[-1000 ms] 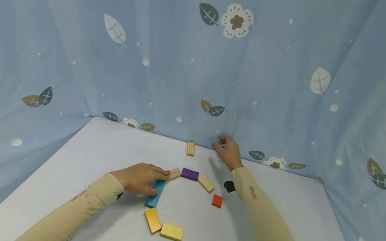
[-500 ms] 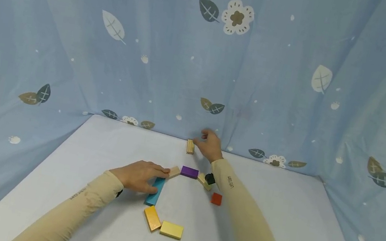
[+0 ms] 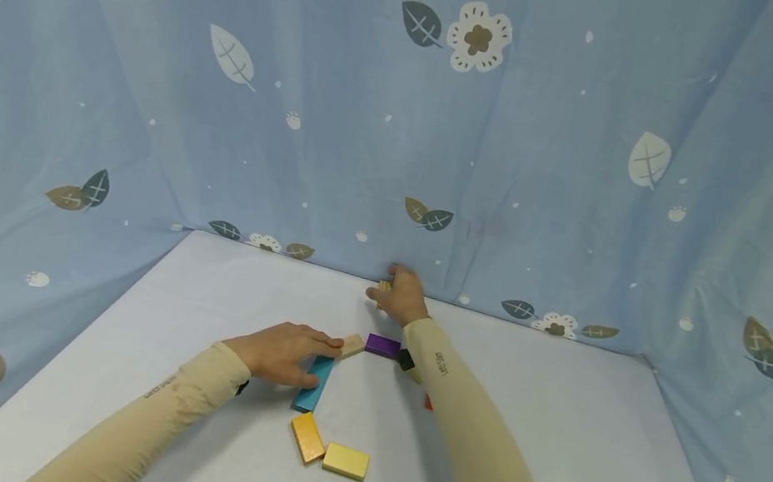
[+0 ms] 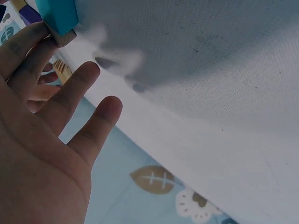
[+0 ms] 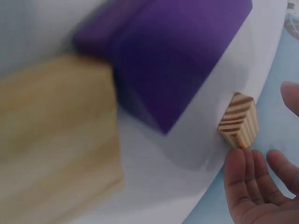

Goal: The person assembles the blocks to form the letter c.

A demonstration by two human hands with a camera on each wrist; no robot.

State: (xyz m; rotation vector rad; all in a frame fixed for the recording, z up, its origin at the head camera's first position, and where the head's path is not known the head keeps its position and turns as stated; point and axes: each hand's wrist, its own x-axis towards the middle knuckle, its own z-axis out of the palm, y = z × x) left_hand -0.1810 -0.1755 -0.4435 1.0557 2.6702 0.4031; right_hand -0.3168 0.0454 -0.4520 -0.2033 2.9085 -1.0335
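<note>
My left hand [image 3: 281,352] rests at the left side of a row of blocks. Its thumb lies over the blue block [image 3: 307,399], and the longer fingers reach the pale wooden block [image 3: 353,345]. In the left wrist view two fingertips touch that block's end, while the other fingers stretch out over the table. My right hand [image 3: 403,298] is at the back edge, around a striped wooden block [image 5: 238,121], partly hiding it from the head camera. The right wrist view shows fingertips right at the block's lower end, with the thumb apart from it.
A purple block [image 3: 381,345] continues the curved row, with another wooden block [image 5: 56,130] mostly under my right forearm. A red block [image 3: 428,402] peeks out beside the sleeve. Orange [image 3: 307,439] and yellow [image 3: 345,462] blocks lie nearest me. Patterned cloth [image 3: 341,141] walls the white table.
My right hand has moved left along the back edge, from beside the striped wooden block to right at it. The left hand has stayed in place on the blocks.
</note>
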